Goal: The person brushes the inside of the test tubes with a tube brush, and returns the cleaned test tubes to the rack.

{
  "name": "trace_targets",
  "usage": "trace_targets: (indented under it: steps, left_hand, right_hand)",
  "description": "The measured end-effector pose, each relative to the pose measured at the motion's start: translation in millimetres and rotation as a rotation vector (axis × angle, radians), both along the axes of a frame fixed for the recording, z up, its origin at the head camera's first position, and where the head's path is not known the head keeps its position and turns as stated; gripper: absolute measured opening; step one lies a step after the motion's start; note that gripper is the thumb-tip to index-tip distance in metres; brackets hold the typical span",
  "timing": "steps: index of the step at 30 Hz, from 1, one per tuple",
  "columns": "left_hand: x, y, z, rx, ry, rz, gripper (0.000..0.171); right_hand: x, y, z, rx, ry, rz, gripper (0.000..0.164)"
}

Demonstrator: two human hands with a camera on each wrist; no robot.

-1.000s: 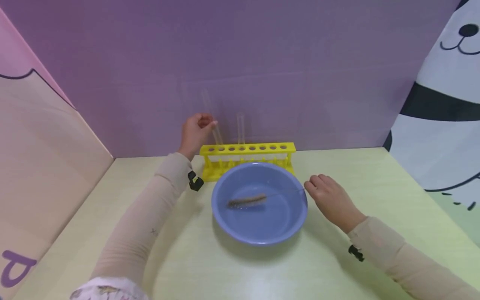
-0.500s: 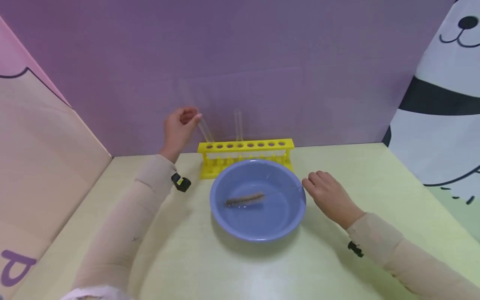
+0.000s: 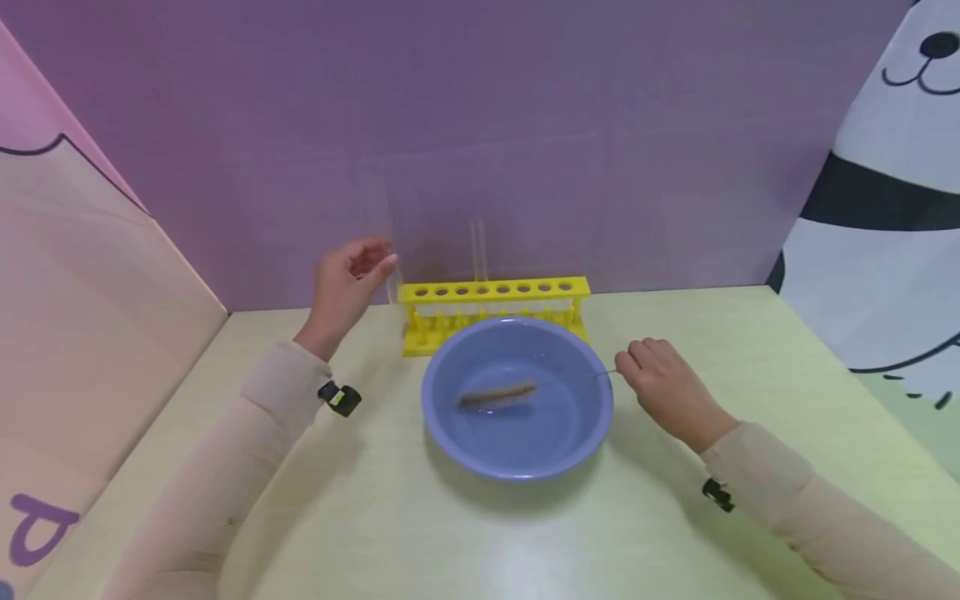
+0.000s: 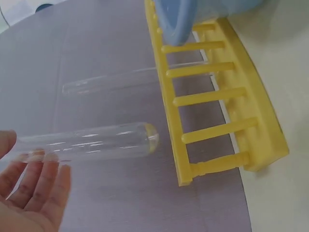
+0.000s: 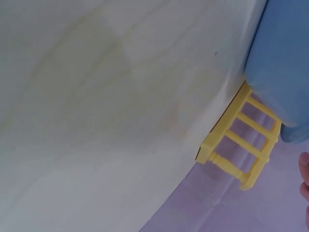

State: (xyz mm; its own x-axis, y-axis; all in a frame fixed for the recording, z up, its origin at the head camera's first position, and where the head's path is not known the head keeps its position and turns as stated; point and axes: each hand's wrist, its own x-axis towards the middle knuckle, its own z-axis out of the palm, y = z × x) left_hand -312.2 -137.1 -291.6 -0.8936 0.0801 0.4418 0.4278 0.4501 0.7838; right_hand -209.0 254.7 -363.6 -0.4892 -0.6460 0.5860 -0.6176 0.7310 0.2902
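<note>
My left hand (image 3: 348, 287) pinches a clear test tube (image 4: 96, 143) between thumb and fingers. The tube's rounded bottom points toward the end of the yellow test tube rack (image 3: 495, 292), just outside it in the left wrist view. A second clear test tube (image 3: 479, 250) stands upright in the rack. My right hand (image 3: 671, 392) grips the thin wire handle of a test tube brush (image 3: 497, 396). The brush's bristles lie low inside the blue basin (image 3: 517, 477), which appears to hold water. Only fingertips of the right hand show in the right wrist view.
The basin stands directly in front of the rack and overlaps its base in the head view. Behind the rack rises a purple backdrop (image 3: 487, 125), with printed panels on both sides. All stands on a pale table (image 3: 450, 550).
My left hand has moved left with its test tube, whose bottom went from over the rack's holes to beside the rack's left end. The right hand and brush have barely moved.
</note>
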Motion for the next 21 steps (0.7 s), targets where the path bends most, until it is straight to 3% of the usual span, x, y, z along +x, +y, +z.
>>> trace_targets:
  steps: [3,7,12,17,21]
  left_hand:
    - [6.7,0.1,-2.4,-0.044,-0.036,-0.057,0.039]
    - [14.2,1.9,-4.3,-0.058,-0.076,-0.179,0.037]
    - [20.6,3.7,-10.8,-0.151,-0.063,-0.298,0.034]
    - [25.6,1.9,-17.9,-0.219,-0.038,-0.371,0.031]
    - [28.6,-1.7,-21.6,-0.249,-0.069,-0.381,0.029]
  right_hand:
    - [-0.2,5.0,1.9,0.002,0.008,0.017,0.030]
    - [-0.6,11.5,7.5,0.015,0.016,0.028,0.029]
    - [-2.0,18.7,13.9,-0.011,0.044,0.066,0.025]
    - [-4.9,23.3,19.0,-0.079,0.088,0.118,0.021]
    - [-6.9,26.9,23.0,-0.136,0.115,0.139,0.021]
